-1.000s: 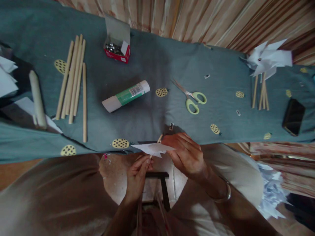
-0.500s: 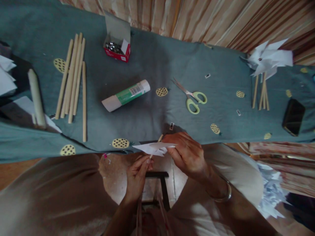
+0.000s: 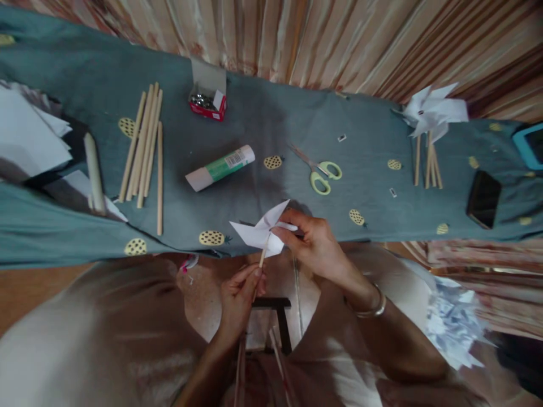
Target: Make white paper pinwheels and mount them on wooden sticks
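A white paper pinwheel (image 3: 263,230) faces up in front of me, fixed near the top of a thin wooden stick (image 3: 263,253). My left hand (image 3: 241,291) pinches the stick below the blades. With thumb and fingers my right hand (image 3: 311,237) grips the pinwheel at its centre and right blade; what lies under those fingertips is hidden. On the cloth beyond are green-handled scissors (image 3: 319,171) with their blades nearly together, and a glue stick (image 3: 221,168) lying on its side.
Several wooden sticks (image 3: 142,147) lie at left beside white paper sheets (image 3: 29,135) and a pale rod (image 3: 95,175). A red box of metal pins (image 3: 207,104) stands open at the back. Finished pinwheels (image 3: 435,113) and a dark phone (image 3: 483,199) lie at right.
The pinwheel has tilted from edge-on to showing its blades. My right hand has moved up slightly and now pinches near its centre. The view has shifted.
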`<state>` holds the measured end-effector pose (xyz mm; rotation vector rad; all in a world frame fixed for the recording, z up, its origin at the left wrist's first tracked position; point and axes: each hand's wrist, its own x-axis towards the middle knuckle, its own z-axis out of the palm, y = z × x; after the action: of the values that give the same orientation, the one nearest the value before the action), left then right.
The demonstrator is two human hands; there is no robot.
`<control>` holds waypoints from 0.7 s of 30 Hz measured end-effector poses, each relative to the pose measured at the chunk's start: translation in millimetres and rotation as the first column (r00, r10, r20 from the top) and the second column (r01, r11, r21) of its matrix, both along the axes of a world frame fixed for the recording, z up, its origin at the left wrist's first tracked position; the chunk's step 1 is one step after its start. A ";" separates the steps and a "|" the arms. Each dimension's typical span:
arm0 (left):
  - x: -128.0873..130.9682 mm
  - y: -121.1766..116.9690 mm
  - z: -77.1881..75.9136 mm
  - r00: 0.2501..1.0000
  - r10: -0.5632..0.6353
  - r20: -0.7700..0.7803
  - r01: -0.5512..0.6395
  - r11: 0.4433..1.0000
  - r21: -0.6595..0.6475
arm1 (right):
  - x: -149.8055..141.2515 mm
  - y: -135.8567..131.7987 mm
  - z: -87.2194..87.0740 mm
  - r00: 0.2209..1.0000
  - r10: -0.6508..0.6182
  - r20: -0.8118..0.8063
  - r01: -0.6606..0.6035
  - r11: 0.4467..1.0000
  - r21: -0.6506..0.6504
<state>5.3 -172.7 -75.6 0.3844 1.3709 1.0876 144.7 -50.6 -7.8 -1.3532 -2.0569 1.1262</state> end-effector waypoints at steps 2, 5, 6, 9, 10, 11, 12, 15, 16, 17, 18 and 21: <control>2.1 -1.2 0.4 1.000 0.009 0.010 -0.009 1.000 0.005 | -1.6 5.1 0.1 1.000 0.006 0.023 -0.005 0.999 -0.053; 5.7 -1.8 0.4 0.997 0.058 0.058 -0.058 0.998 -0.003 | -3.8 14.0 -0.7 0.997 0.044 0.056 -0.040 0.997 -0.071; 6.9 -1.5 0.7 0.995 0.072 0.074 -0.072 0.997 0.001 | -4.5 17.0 -1.2 0.997 0.056 0.058 -0.051 0.996 -0.073; 9.6 -0.1 2.9 0.988 0.102 0.112 -0.106 0.994 0.025 | -6.3 25.7 -3.1 0.991 0.094 0.098 -0.089 0.994 -0.061; 10.0 0.2 4.0 0.986 0.114 0.121 -0.118 0.993 0.026 | -6.9 28.3 -3.7 0.988 0.096 0.118 -0.091 0.995 -0.050; 10.2 0.3 5.2 0.983 0.127 0.129 -0.131 0.991 0.022 | -7.6 30.7 -4.1 0.984 0.107 0.144 -0.102 0.994 -0.046; 10.1 0.2 6.5 0.981 0.137 0.135 -0.140 0.990 0.018 | -8.4 32.9 -4.4 0.979 0.120 0.164 -0.114 0.992 -0.046; 9.4 -1.5 11.1 0.979 0.145 0.142 -0.151 0.988 0.028 | -12.2 38.9 -2.5 0.964 0.166 0.209 -0.153 0.985 -0.081; 9.2 -2.2 13.0 0.979 0.143 0.146 -0.149 0.988 0.032 | -14.1 40.7 -0.8 0.958 0.176 0.228 -0.161 0.984 -0.082; 9.1 -2.9 15.1 0.978 0.140 0.153 -0.147 0.989 0.033 | -16.1 42.5 1.5 0.951 0.174 0.255 -0.157 0.984 -0.088; 9.2 -3.5 17.4 0.977 0.139 0.163 -0.146 0.989 0.030 | -18.3 44.1 4.2 0.939 0.189 0.288 -0.165 0.980 -0.107; 10.1 -4.5 24.1 0.968 0.142 0.208 -0.148 0.989 0.017 | -25.3 48.8 13.7 0.899 0.221 0.377 -0.162 0.970 -0.183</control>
<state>15.4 -177.1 -51.4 0.1898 1.2123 1.2358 119.4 -1.8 5.9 -1.5844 -2.4840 1.1820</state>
